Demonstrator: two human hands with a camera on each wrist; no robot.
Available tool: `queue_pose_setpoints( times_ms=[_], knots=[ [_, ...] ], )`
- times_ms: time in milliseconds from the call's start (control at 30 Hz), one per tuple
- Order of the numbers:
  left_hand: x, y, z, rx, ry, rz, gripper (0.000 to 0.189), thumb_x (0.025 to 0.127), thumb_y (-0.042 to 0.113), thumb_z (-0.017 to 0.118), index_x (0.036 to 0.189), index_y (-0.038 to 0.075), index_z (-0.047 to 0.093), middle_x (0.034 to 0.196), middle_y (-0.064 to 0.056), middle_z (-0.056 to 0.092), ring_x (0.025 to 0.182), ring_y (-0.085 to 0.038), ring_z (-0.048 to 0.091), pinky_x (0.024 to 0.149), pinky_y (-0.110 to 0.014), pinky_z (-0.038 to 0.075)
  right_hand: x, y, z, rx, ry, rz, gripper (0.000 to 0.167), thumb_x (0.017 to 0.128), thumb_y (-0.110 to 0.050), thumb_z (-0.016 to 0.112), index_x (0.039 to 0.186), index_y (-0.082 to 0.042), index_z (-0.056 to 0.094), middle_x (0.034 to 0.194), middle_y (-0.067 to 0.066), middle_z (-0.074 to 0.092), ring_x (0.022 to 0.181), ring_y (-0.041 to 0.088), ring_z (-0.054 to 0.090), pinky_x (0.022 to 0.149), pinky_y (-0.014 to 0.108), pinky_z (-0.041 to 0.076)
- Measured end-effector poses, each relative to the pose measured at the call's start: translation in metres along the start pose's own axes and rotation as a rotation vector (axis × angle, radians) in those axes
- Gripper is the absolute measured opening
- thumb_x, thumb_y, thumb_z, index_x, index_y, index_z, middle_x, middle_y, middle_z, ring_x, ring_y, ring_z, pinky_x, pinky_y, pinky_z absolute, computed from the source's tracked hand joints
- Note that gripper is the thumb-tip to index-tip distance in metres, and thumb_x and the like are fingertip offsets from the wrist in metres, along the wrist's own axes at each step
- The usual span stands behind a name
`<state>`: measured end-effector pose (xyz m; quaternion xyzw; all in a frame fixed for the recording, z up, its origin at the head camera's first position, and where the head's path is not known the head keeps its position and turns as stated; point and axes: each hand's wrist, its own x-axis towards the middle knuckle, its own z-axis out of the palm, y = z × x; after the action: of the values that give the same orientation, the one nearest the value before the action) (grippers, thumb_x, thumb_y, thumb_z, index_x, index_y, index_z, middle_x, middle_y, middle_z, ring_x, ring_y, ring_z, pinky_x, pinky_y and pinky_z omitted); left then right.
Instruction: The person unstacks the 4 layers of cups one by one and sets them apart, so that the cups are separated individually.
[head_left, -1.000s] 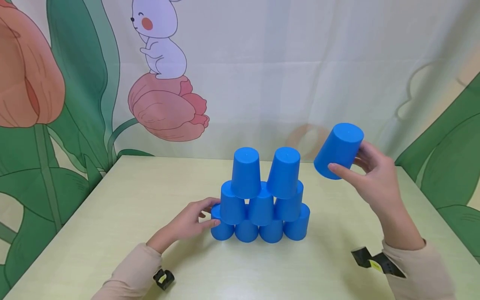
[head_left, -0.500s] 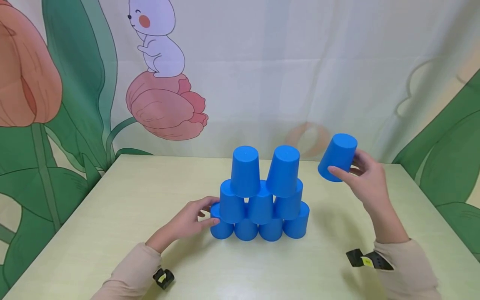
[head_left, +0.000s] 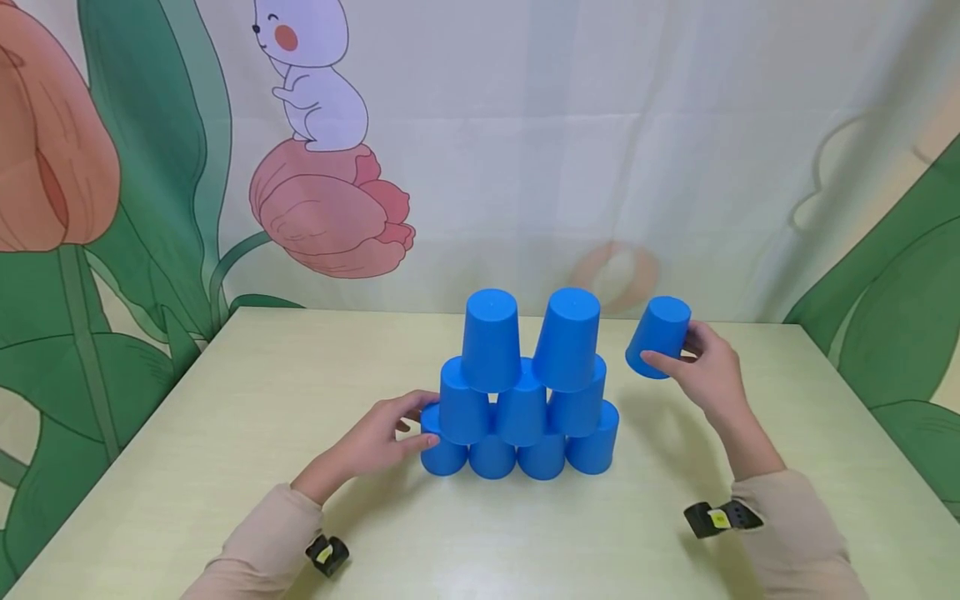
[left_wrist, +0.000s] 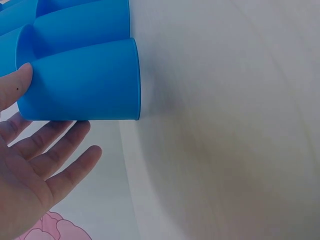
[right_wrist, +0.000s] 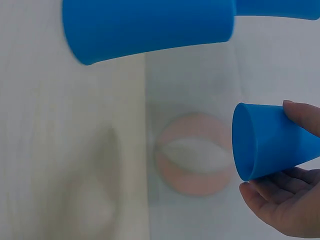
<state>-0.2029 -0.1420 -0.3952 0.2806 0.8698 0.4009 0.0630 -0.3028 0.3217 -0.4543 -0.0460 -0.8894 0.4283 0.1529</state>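
The right hand (head_left: 708,371) pinched a tilted blue cup (head_left: 658,337) just right of the cup pyramid (head_left: 521,392); the left hand (head_left: 382,437), fingers relaxed, touched its bottom-left cup (head_left: 442,450). A careless brush could have toppled the top cups.

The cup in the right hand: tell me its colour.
The cup held by the right hand is plain blue, clearest in the head view.

The right hand (head_left: 708,375) holds a blue cup (head_left: 658,337) upside down and tilted, off the table (head_left: 225,433), just right of the cup stack (head_left: 521,392). The left hand (head_left: 378,437) touches the stack's bottom-left cup (head_left: 442,454).
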Motion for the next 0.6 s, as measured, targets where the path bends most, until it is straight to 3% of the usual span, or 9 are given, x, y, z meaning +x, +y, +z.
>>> queue_pose_setpoints(
  times_ms=[100, 233, 333, 500, 600],
  knots=[
    [0.000, 0.000, 0.000, 0.000, 0.000, -0.001, 0.050, 0.086, 0.023, 0.064, 0.128, 0.004, 0.046, 0.120, -0.012, 0.056, 0.101, -0.029, 0.056, 0.081, -0.047, 0.047, 0.010, 0.028, 0.012, -0.041, 0.019, -0.014, 0.086, 0.068, -0.063, 0.065, 0.140, -0.031, 0.031, 0.134, 0.007, 0.046, 0.115, 0.033, 0.047, 0.082, 0.056, 0.044],
    [0.000, 0.001, 0.000, 0.004, 0.002, -0.007, 0.051, 0.085, 0.023, 0.065, 0.129, 0.004, 0.046, 0.120, -0.012, 0.056, 0.101, -0.029, 0.056, 0.081, -0.046, 0.047, 0.006, 0.028, 0.014, -0.044, -0.006, -0.015, 0.089, 0.068, -0.064, 0.064, 0.141, -0.026, 0.030, 0.135, 0.011, 0.044, 0.115, 0.037, 0.046, 0.082, 0.058, 0.043],
    [0.000, 0.001, 0.000, 0.006, 0.002, -0.008, 0.051, 0.085, 0.024, 0.065, 0.129, 0.004, 0.046, 0.120, -0.011, 0.056, 0.101, -0.028, 0.056, 0.081, -0.046, 0.048, -0.009, -0.004, 0.004, -0.033, -0.067, 0.021, 0.089, 0.072, -0.058, 0.066, 0.141, -0.017, 0.029, 0.137, 0.018, 0.041, 0.117, 0.041, 0.043, 0.082, 0.059, 0.042],
    [0.000, 0.000, 0.000, 0.008, 0.004, -0.003, 0.051, 0.085, 0.024, 0.065, 0.128, 0.004, 0.046, 0.119, -0.011, 0.057, 0.101, -0.028, 0.057, 0.080, -0.044, 0.048, -0.045, -0.077, -0.015, -0.004, -0.166, 0.082, 0.088, 0.077, -0.045, 0.069, 0.139, -0.001, 0.027, 0.136, 0.027, 0.036, 0.119, 0.046, 0.038, 0.085, 0.061, 0.039],
    [0.000, 0.000, -0.001, 0.008, 0.003, -0.002, 0.051, 0.085, 0.024, 0.065, 0.128, 0.004, 0.046, 0.119, -0.011, 0.057, 0.101, -0.027, 0.057, 0.080, -0.044, 0.048, -0.054, -0.094, -0.019, -0.007, -0.196, 0.085, 0.082, 0.080, -0.037, 0.069, 0.137, 0.005, 0.027, 0.135, 0.030, 0.036, 0.120, 0.047, 0.036, 0.090, 0.060, 0.035]
  ],
)
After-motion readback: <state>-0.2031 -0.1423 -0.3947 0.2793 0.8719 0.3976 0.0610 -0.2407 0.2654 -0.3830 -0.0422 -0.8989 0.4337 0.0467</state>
